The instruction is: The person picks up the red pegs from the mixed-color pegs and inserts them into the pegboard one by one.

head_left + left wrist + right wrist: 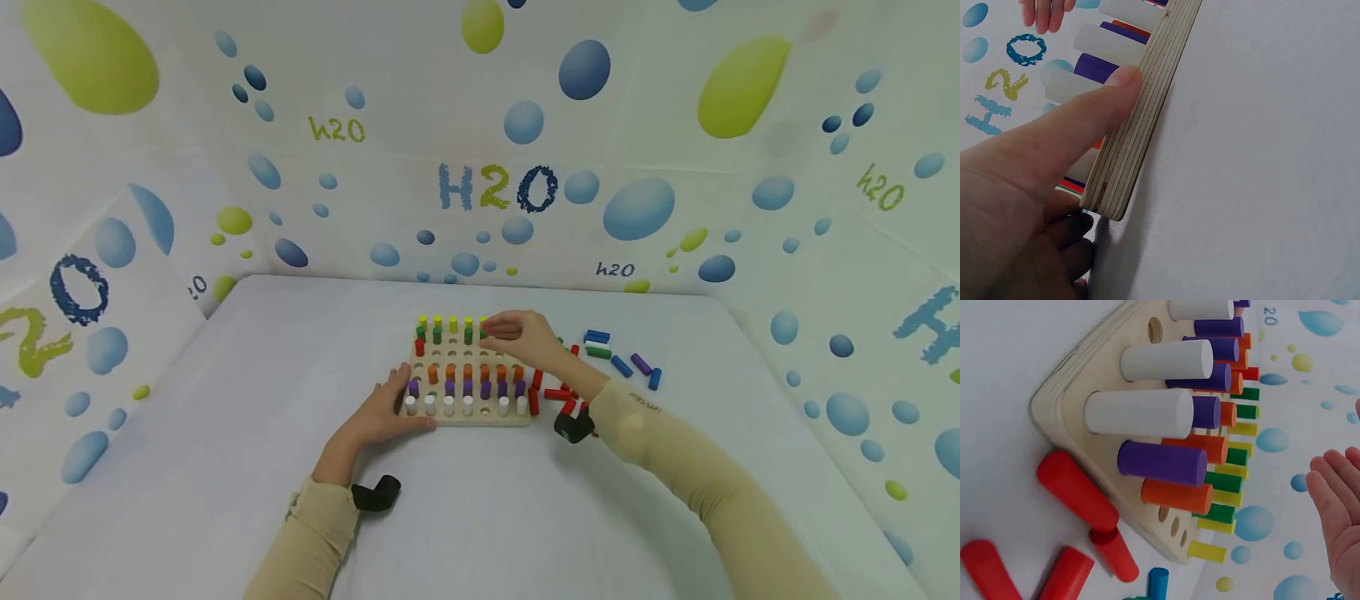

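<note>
My left hand (382,414) rests at the near left corner of the wooden pegboard (472,419), thumb (1116,87) pressed flat on its layered edge, fingers relaxed and holding nothing. My right hand (525,337) hovers over the far right of the board, fingers straight and together, palm empty as far as I can tell, just above the green pegs (468,335) and yellow pegs (452,322). The loose red pegs (558,394) lie below my right wrist, touching the board's right side. I judge the risk is my right fingers brushing the upright pegs under them and tipping one out, or my forearm sweeping the red ones away. If my left thumb eases off, the board could slide on the smooth white table (225,392)
</note>
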Demonstrator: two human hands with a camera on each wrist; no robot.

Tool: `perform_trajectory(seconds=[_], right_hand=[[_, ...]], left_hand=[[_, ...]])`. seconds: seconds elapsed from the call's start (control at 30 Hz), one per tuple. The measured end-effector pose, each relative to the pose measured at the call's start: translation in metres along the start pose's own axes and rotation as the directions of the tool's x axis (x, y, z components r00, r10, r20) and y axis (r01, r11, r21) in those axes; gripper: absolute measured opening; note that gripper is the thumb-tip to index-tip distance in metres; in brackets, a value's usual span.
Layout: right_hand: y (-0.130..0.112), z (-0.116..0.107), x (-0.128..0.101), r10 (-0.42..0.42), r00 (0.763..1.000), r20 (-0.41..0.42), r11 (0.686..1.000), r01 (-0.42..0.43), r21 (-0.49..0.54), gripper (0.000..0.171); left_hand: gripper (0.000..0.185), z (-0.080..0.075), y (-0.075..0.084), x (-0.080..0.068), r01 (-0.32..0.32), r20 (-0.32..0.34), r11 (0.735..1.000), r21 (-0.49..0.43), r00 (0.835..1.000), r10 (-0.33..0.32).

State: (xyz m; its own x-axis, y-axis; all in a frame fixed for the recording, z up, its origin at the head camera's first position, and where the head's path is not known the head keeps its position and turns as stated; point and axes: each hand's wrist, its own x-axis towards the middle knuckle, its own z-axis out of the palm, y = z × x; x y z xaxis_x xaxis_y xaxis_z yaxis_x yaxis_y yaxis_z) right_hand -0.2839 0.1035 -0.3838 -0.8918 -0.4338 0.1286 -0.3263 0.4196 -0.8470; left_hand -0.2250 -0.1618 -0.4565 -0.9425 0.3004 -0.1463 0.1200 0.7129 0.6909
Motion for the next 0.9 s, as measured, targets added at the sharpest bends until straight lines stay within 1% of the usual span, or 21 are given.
perform_trajectory(seconds=[0.23, 0.4, 0.63, 0.73, 0.9], right_hand=[[0.002, -0.012, -0.011, 0.001, 1.0, 0.002, 1.0, -0.001, 0.0, 0.04], [0.007, -0.021, -0.021, -0.007, 1.0, 0.0, 1.0, 0.007, -0.022, 0.041], [0.015, -0.033, -0.034, 0.03, 1.0, 0.0, 0.999, -0.03, -0.03, 0.041], [0.017, -0.038, -0.039, 0.024, 1.0, -0.003, 0.999, -0.024, -0.03, 0.04], [0.021, -0.045, -0.047, 0.024, 1.0, -0.005, 0.999, -0.024, -0.042, 0.039]], left_hand=[[0.111, -0.001, -0.001, -0.001, 0.001, 0.0, 1.0, -0.003, 1.0, -0.001], [0.111, 0.001, -0.002, 0.0, -0.002, 0.001, 1.0, -0.004, 1.0, 0.002], [0.112, 0.002, -0.002, -0.001, 0.015, 0.001, 1.0, -0.018, 1.0, -0.015], [0.113, 0.002, -0.002, -0.001, 0.024, 0.001, 1.0, -0.015, 1.0, -0.024], [0.112, 0.002, -0.001, 0.0, 0.018, 0.0, 1.0, -0.002, 1.0, -0.018]])
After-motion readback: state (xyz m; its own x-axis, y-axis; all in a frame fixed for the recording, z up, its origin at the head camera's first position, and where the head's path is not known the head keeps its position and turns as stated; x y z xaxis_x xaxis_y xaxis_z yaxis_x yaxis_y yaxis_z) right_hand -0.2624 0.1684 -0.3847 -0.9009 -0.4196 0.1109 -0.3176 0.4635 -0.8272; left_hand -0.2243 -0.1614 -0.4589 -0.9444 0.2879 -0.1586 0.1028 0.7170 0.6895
